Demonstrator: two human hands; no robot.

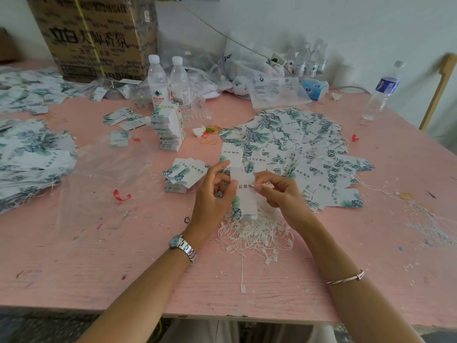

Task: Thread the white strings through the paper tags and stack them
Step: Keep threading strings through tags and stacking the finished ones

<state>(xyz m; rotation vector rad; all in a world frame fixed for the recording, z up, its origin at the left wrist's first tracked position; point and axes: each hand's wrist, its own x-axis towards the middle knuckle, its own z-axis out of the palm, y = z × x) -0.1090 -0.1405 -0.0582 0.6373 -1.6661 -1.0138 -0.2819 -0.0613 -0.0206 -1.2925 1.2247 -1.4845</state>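
Observation:
I hold one white paper tag (244, 199) with a green leaf print upright over the pink table (123, 256). My left hand (212, 194) grips its left edge. At the tag's top right edge my right hand (279, 191) pinches; a string there is too fine to make out. A tangle of white strings (254, 236) with small plastic ends lies right under the tag. A short stack of tags (184, 175) sits just left of my left hand. A wide heap of loose tags (296, 149) spreads behind and to the right of my hands.
A tall banded stack of tags (169, 129) stands mid-table. Two water bottles (168, 81) and a cardboard box (96, 38) are at the back, another bottle (382, 91) at the right. More tag piles (32, 154) and a clear plastic sheet (108, 164) lie on the left.

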